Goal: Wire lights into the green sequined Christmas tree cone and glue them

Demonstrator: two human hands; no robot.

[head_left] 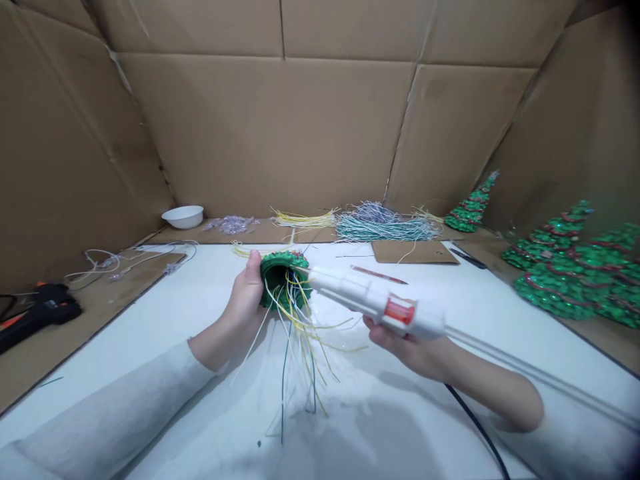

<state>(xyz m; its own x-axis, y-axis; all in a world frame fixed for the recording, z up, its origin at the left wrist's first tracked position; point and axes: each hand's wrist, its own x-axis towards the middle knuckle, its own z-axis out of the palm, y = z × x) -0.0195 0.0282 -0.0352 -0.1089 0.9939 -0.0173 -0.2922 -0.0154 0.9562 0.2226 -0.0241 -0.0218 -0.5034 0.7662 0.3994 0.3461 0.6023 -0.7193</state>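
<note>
In my left hand (245,287) I hold a small green Christmas tree ornament (269,263) tipped on its side, its hollow base facing me. Many thin wires (300,327), yellow, white and dark green, spill out of the hollow and hang over the white table. My right hand (400,343) is wrapped round a white hot glue gun (360,293) with a red label. The gun's nozzle reaches the right rim of the base; whether it touches is unclear. A glue stick (525,370) juts from its rear, and a black cord (480,433) hangs below.
Bundles of yellow wires (305,219) and teal wires (387,229) lie along the back. A pencil (380,275), a cardboard piece (415,253) and a cutter knife (469,259) rest nearer. Several green trees (555,293) stand right. A white bowl (183,217) and a black tool (45,310) are left.
</note>
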